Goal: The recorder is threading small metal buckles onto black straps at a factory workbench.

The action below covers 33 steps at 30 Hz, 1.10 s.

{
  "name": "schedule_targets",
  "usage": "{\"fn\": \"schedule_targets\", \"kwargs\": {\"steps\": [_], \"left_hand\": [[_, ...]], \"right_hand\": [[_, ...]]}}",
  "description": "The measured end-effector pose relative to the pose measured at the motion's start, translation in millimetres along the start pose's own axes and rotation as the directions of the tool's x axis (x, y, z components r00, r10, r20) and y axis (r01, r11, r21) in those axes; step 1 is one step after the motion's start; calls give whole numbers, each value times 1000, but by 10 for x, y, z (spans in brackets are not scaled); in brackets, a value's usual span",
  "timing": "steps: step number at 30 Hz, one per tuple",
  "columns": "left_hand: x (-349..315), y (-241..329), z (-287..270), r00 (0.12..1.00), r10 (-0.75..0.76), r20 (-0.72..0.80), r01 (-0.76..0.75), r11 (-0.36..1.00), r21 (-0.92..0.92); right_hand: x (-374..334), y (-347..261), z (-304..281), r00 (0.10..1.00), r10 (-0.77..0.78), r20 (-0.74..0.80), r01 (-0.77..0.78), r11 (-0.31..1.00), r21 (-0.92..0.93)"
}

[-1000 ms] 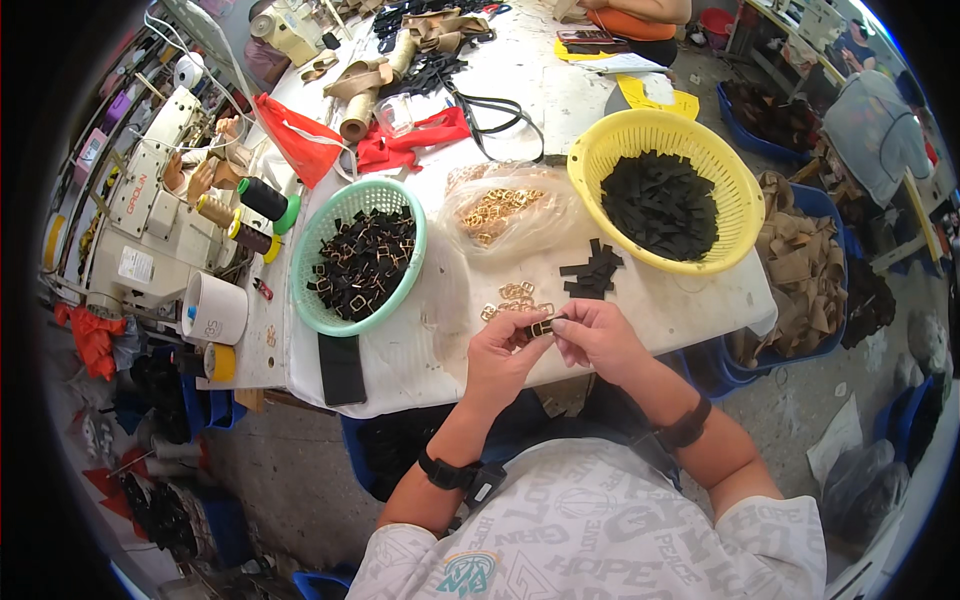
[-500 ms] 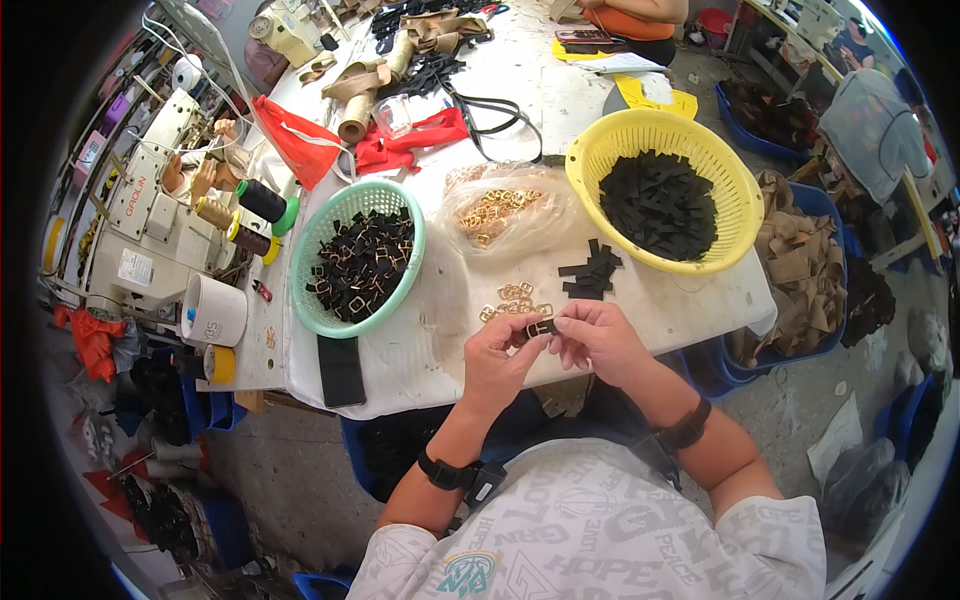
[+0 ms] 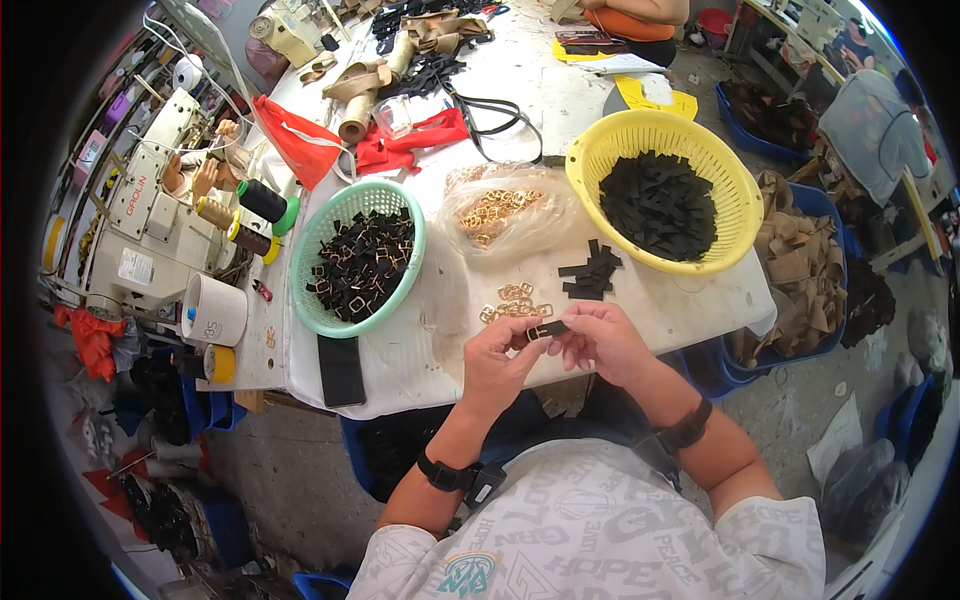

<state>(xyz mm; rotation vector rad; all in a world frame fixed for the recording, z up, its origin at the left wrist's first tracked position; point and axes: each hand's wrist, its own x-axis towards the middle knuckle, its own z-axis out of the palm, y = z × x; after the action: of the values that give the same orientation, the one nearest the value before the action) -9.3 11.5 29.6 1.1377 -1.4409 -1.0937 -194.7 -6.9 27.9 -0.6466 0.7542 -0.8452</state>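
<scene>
Pinching opposite ends of a gold-buckled black strap (image 3: 551, 328), the left hand (image 3: 494, 360) and right hand (image 3: 606, 345) are nearly closed, just nearer than loose gold buckles (image 3: 516, 308).

Your view was bright overall, with the long white worktable (image 3: 510, 62) nearly washed out toward its far end and the crumpled clear plastic bag (image 3: 548, 238) catching a milky sheen, while the mottled grey concrete floor (image 3: 285, 465) beside and below the tabletop fell into duller shade. Around you the fisheye lens bowed straight edges and darkened to black at the rim, with bluish-white glare at upper right. The slim black strip with its gold-coloured metal buckle (image 3: 545, 330) looked free of heavy blur but showed too small for you to read fine detail.
</scene>
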Motion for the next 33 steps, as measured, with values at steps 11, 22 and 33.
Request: {"fn": "schedule_targets", "kwargs": {"steps": [11, 22, 33], "left_hand": [[17, 92, 25, 997, 75, 21, -77, 991, 110], [23, 147, 23, 977, 206, 55, -213, 929, 303], [26, 146, 26, 962, 266, 61, -272, 907, 321]], "right_hand": [[-53, -89, 33, 995, -97, -31, 86, 962, -261], [-32, -34, 62, 999, 41, -13, -41, 998, -41], [-12, 6, 47, 999, 42, -20, -42, 999, 7]]}}
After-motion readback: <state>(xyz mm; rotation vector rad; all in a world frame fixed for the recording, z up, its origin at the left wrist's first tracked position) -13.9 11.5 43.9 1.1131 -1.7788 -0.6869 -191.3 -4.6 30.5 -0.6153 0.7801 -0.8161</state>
